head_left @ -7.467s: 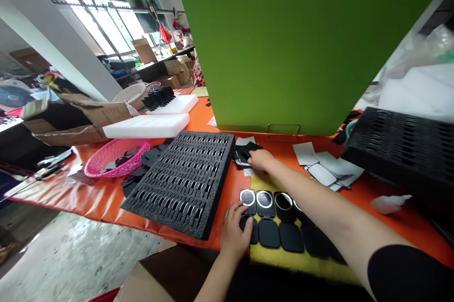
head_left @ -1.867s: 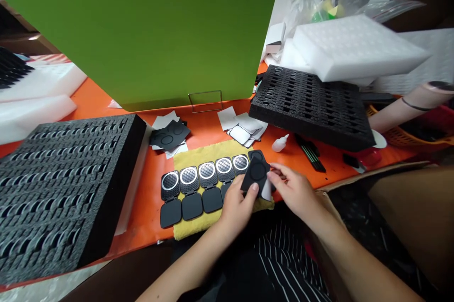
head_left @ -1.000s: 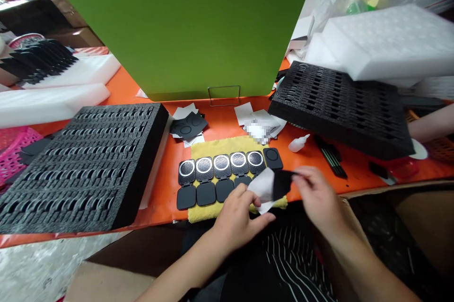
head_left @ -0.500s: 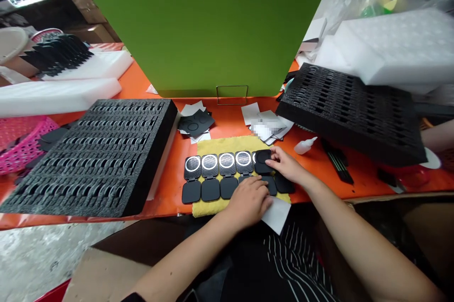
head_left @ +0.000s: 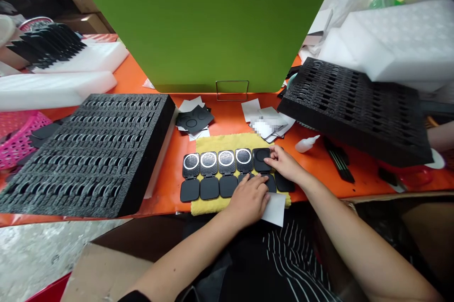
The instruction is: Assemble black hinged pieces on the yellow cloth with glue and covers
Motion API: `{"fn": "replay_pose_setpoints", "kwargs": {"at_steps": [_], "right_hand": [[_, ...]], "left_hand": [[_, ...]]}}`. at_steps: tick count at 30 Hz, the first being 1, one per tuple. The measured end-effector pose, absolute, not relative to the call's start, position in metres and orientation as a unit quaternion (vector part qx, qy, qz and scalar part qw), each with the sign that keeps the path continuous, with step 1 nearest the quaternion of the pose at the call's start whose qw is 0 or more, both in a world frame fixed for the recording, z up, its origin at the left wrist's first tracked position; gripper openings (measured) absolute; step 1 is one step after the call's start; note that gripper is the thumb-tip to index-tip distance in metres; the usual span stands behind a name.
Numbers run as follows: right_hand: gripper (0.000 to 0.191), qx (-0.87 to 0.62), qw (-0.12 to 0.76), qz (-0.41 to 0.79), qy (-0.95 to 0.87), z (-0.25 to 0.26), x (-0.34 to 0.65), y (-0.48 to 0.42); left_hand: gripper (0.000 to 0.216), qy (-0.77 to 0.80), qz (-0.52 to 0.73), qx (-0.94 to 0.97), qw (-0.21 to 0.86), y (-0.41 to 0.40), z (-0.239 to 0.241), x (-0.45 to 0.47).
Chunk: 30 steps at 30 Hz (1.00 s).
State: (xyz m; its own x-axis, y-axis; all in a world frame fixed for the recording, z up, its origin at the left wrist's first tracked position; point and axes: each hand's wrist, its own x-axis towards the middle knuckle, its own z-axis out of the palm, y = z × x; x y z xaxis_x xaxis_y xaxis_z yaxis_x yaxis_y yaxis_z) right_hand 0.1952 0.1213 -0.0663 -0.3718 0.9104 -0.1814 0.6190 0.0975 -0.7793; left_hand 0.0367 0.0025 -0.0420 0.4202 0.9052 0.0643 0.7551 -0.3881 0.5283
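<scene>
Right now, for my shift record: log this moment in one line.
left hand: on black flaps, white sheet beside it | right hand: touching dark square | yellow cloth: underneath

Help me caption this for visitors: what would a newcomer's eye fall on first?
Probably the big green board filling the upper middle. Next, the row of open black cases at centre, four of them bright-ringed, laid largely on a yellow cloth with the left hand and right hand toward the row's right end. Dark slotted foam trays flank them, one on each side.
</scene>
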Motion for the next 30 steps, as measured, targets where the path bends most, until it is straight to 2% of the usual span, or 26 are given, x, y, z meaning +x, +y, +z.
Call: {"fn": "replay_pose_setpoints", "kwargs": {"at_steps": [30], "right_hand": [[0.033,-0.562,0.155,0.323,-0.745,-0.056,0.184,0.115]], "left_hand": [[0.019,0.51,0.164,0.815,0.219,0.002,-0.044,0.039]]}}
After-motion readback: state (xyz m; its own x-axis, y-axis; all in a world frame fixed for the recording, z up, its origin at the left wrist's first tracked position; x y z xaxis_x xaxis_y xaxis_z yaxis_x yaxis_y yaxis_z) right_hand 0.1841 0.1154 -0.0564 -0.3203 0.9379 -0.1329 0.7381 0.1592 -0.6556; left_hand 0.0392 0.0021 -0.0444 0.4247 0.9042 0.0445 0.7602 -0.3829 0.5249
